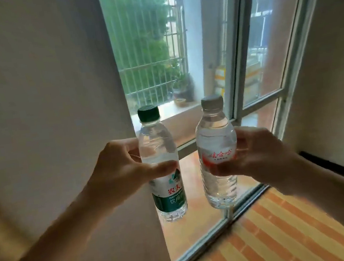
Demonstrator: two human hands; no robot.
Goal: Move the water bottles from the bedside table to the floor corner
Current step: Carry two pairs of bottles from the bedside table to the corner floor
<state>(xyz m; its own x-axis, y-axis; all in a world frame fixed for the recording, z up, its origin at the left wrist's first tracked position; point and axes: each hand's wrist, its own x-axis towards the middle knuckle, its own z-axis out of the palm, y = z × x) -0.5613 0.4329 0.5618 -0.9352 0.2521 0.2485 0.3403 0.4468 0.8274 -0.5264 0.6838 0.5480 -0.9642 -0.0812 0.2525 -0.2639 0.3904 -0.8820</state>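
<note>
My left hand (115,172) grips a clear water bottle with a green cap and green label (168,196), held upright in the air in front of me. My right hand (261,158) grips a second clear water bottle with a white cap and red lettering (211,125), also upright and a little to the right of the first. Both bottles hang above the floor by a glass sliding door. The bedside table is out of view.
A pale wall (44,102) fills the left. A glass sliding door (244,56) with its metal track (231,216) opens onto a balcony with railings and pots. Orange striped floor (288,235) spreads at the lower right, with a dark baseboard (340,166) along the right wall.
</note>
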